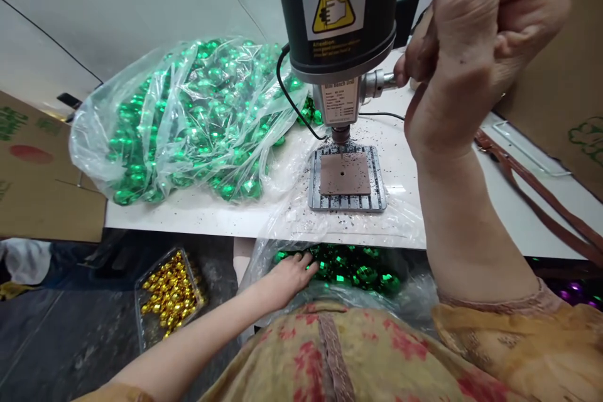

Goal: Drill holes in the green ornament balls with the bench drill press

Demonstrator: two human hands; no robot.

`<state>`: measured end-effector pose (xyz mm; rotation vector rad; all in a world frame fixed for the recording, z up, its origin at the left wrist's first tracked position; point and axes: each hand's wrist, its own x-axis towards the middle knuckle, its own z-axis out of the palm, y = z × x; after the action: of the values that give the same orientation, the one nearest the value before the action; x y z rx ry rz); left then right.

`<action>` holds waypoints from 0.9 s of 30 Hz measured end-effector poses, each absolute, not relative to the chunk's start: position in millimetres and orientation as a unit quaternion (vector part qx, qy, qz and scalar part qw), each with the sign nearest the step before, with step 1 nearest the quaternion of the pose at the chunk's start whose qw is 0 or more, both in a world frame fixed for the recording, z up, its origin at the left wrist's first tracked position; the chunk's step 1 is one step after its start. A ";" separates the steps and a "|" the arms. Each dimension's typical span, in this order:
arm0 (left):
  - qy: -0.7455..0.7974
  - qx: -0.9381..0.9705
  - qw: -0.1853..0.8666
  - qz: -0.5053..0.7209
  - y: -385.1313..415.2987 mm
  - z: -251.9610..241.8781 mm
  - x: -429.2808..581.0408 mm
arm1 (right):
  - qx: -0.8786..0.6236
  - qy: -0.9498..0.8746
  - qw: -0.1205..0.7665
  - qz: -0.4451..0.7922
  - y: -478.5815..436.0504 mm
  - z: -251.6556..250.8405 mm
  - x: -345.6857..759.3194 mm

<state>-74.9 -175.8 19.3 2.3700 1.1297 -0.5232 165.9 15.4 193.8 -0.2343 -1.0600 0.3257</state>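
Note:
A small bench drill (340, 19) stands on a white table (198, 213), its bit over a square base plate (347, 177) with a brown pad. My right hand (471, 44) is raised at the drill's right side, fingers closed round its metal feed handle (379, 83). My left hand (288, 277) reaches down below the table edge into a clear bag of shiny green beads (358, 270) on my lap, fingers stretched flat on the beads. Whether it holds a bead is hidden.
A large clear bag of green beads (188, 119) lies on the table left of the drill. Dark shavings are scattered about the base plate. A tray of gold beads (170, 292) sits on the floor at left. Cardboard boxes (32, 169) stand at both sides; a brown strap (537, 195) lies at right.

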 end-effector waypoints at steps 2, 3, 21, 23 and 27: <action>0.462 0.840 0.196 -0.207 -190.9 -7.1 -81.6 | -0.111 -0.500 0.847 0.143 15.2 194.1 165.9; 0.476 0.833 0.197 -0.204 -196.5 -15.9 -83.9 | -0.110 -0.500 0.848 0.135 14.9 194.3 165.9; 0.577 0.808 -0.100 -0.064 71.0 71.7 -80.0 | -0.183 -0.512 0.832 0.107 8.2 189.3 166.3; 0.579 0.800 -0.122 -0.102 93.2 64.2 -82.7 | -0.182 -0.511 0.833 0.111 8.9 188.9 165.9; 0.578 0.798 -0.132 -0.108 106.0 53.6 -91.2 | -0.160 -0.497 0.846 0.108 11.3 189.0 164.2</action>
<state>-91.2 106.0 53.6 2.7430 1.9857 -0.3696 164.2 11.3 189.0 -0.3368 -1.0481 0.2276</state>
